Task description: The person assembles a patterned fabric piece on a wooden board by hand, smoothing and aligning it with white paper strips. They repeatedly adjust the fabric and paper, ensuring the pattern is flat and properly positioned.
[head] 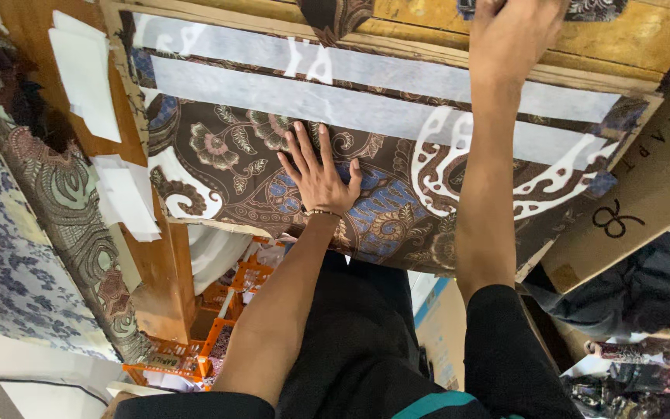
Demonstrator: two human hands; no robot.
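Observation:
A brown patterned cloth (397, 209) with floral and white swirl motifs lies spread on a wooden table. Two white strips (350, 105) lie across its far part. My left hand (318, 174) rests flat on the cloth near the table's front edge, fingers spread, holding nothing. My right hand (515, 35) reaches to the far side at the top of the view; its fingers are cut off by the frame edge, and they seem to touch a dark patterned piece there.
White paper pieces (87, 74) lie on the wooden table (645, 39) at left. Folded patterned fabrics (48, 194) and a blue-grey floral cloth (1, 256) lie further left. A brown cardboard sheet (645, 194) sits at right. An orange crate (219, 310) stands below the table.

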